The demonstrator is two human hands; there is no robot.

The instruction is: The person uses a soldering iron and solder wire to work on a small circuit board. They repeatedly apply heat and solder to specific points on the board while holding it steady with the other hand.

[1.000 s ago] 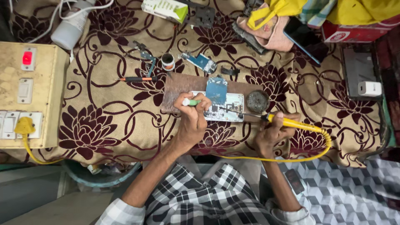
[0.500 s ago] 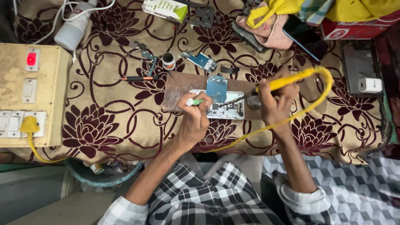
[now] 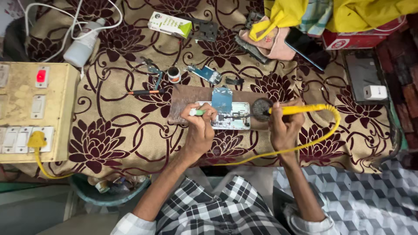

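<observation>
Hands (image 3: 244,126), yellow soldering iron (image 3: 300,109), opened phone (image 3: 230,115)

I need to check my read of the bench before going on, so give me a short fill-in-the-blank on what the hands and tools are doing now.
1. The right hand holds a soldering iron whose handle is ____ in colour.
2. The left hand grips a small tool with a ____ handle.
3. The opened phone lies on a brown ____.
4. On the switch box, the lit switch glows ____.

Missing words: yellow; green; board; red
</observation>
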